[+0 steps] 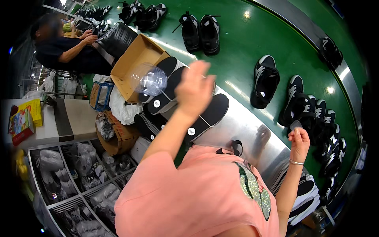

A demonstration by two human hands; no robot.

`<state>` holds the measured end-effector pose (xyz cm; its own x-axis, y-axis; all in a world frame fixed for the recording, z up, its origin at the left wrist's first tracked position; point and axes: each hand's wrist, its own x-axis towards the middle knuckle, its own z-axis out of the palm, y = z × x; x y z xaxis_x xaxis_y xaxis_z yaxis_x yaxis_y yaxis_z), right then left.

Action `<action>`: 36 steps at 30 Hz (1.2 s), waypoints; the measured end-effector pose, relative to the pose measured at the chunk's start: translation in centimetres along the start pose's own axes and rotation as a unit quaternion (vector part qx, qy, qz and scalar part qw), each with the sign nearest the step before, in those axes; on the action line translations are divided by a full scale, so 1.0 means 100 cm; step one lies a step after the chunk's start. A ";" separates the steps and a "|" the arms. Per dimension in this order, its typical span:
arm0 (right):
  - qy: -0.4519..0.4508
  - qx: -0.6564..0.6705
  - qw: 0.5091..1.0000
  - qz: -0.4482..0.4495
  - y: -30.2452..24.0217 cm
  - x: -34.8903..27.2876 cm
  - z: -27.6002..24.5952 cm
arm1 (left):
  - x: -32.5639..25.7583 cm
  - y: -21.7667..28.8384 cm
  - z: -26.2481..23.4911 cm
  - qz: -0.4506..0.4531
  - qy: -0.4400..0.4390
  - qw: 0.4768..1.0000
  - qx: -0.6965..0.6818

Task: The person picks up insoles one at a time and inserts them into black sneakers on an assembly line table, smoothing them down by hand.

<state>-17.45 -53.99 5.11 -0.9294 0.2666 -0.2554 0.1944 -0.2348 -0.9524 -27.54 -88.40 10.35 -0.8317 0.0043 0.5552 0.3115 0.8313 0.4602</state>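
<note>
Your left hand (pixel 194 89) grips a clear plastic bottle (pixel 150 80), tipped mid-frame; your right hand (pixel 299 139) pinches its small cap (pixel 295 125). Recapping needs them aligned.

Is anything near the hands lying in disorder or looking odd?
Yes. The black insoles beside the green belt lie fanned and overlapping. The left hand holds a clear plastic bottle tipped on its side above them.

Open green belt (pixel 237 43) lies between the pair of black shoes (pixel 200 33) at the top and the single shoe (pixel 265 81) to the right — room to pass there. The steel rim (pixel 244 126) is bare past the black insoles (pixel 185 106), which crowd its left end beside the cardboard box (pixel 136 63). Right of the bare rim — shoes in a packed row (pixel 319 126) leave no gap.
</note>
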 end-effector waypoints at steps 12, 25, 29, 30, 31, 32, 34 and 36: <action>-0.045 -0.319 0.920 -0.221 -0.049 -0.046 0.049 | -0.048 0.000 -0.027 0.109 -0.200 0.974 0.017; 0.028 -0.659 0.750 -0.052 -0.041 -0.130 -0.049 | -0.131 0.142 0.094 0.539 -0.495 0.656 -0.183; 0.406 -0.560 0.722 -0.011 -0.041 -0.174 -0.160 | -0.112 0.152 0.096 0.420 -0.461 0.732 -0.273; 0.459 -0.612 0.644 -0.008 -0.005 -0.200 -0.222 | -0.102 0.151 0.099 0.373 -0.448 0.761 -0.285; 0.468 -0.616 0.631 0.060 0.004 -0.218 -0.249 | -0.088 0.153 0.110 0.302 -0.437 0.795 -0.294; 0.466 -0.649 0.585 0.140 0.015 -0.237 -0.272 | -0.070 0.159 0.127 0.229 -0.415 0.827 -0.302; 0.491 -0.572 0.597 0.273 0.032 -0.256 -0.295 | -0.039 0.174 0.165 0.257 -0.301 0.884 -0.249; 0.504 -0.526 0.634 0.259 0.033 -0.253 -0.293 | -0.023 0.177 0.204 0.217 -0.351 0.897 -0.159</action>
<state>15.86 -34.10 3.56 -0.0850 0.9951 -0.0508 0.9862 0.0768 -0.1468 -29.50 -62.40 3.13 -0.6507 0.7302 0.2086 0.6979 0.4667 0.5433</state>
